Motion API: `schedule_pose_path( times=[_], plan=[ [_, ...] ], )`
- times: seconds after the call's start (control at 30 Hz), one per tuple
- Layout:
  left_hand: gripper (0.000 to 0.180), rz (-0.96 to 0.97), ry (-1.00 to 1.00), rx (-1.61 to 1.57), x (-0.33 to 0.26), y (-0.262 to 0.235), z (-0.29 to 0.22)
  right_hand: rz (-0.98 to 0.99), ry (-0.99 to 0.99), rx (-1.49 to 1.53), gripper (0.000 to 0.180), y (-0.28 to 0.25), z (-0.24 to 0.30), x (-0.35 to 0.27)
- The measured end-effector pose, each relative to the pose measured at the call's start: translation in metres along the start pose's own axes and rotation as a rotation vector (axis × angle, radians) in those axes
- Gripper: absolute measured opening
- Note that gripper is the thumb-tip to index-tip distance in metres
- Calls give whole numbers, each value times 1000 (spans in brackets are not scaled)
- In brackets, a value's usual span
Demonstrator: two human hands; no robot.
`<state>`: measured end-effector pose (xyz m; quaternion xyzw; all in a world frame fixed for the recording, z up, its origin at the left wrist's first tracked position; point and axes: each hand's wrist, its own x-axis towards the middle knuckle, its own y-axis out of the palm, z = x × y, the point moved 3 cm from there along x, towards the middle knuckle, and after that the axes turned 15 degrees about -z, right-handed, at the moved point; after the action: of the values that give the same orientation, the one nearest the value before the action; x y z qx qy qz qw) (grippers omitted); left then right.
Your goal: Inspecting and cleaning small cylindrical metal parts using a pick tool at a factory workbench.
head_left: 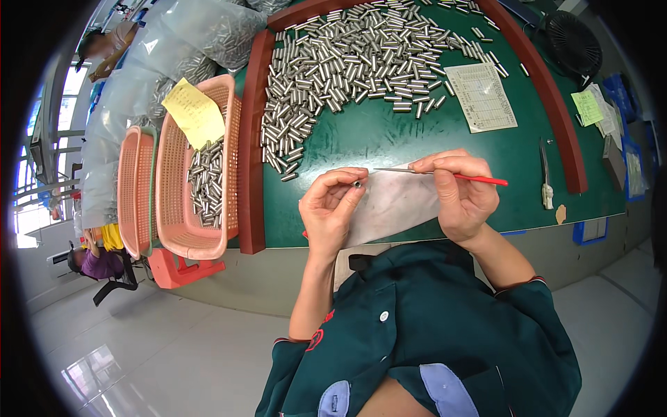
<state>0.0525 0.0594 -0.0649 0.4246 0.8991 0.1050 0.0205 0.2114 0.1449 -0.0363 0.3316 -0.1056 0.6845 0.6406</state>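
Note:
Between the thumb and fingers of my left hand (328,207) is a small metal tube (358,184), its open end showing. My right hand (464,197) grips a needle file (490,181), a thin metal shaft with a red handle. The shaft points left, and its tip is close to the tube; I cannot tell whether they touch. Under both hands a whitish, smudged sheet (394,208) lies over the front of the green table (319,156). Farther back a large heap of short metal tubes (354,59) is spread out.
Red-brown rails (251,153) border the work area. On the left stand a pink basket (165,201) of tubes with a yellow paper (194,111), and bulging plastic bags (153,52). A printed sheet (481,97), a knife-like tool (545,170) and a black fan (571,43) are on the right.

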Motion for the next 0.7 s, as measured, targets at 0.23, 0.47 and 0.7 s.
schedule_pose_path(
  times=[0.23,0.47,0.7],
  plan=[
    [19,-12,-32,-60,0,1,0,8,0,-5,11,-1,0,1],
    [8,-36,7,-114,4,-6,2,2,32,12,11,-1,0,3],
    [22,-59,-304,-366,10,-12,-7,2,38,8,10,-4,0,2]
  ],
)
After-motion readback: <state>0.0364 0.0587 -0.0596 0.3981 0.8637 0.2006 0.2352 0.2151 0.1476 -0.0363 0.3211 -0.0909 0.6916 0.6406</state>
